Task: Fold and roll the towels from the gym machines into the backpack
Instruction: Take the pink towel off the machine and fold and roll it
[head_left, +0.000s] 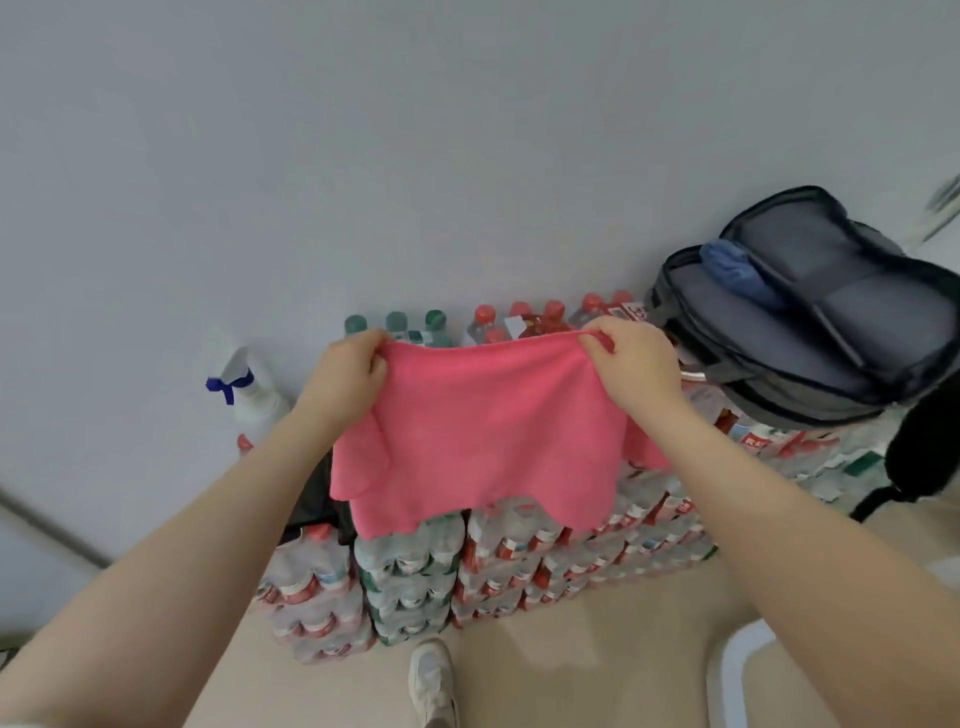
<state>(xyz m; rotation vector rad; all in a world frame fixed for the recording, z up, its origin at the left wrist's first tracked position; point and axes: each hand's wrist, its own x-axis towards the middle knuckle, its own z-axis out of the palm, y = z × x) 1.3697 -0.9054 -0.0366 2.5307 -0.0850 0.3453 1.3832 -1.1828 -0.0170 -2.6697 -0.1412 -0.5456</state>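
A pink towel hangs spread in the air in front of me, above stacked packs of water bottles. My left hand pinches its upper left corner and my right hand pinches its upper right corner. Both lower side edges of the towel are folded inward. A grey backpack lies open on top of the bottle packs at the right, with a blue rolled towel inside it near its far end.
Shrink-wrapped packs of water bottles are stacked against a pale wall. A white spray bottle with a blue trigger stands at the left. A black strap or bag hangs at the right. My white shoe is on the beige floor.
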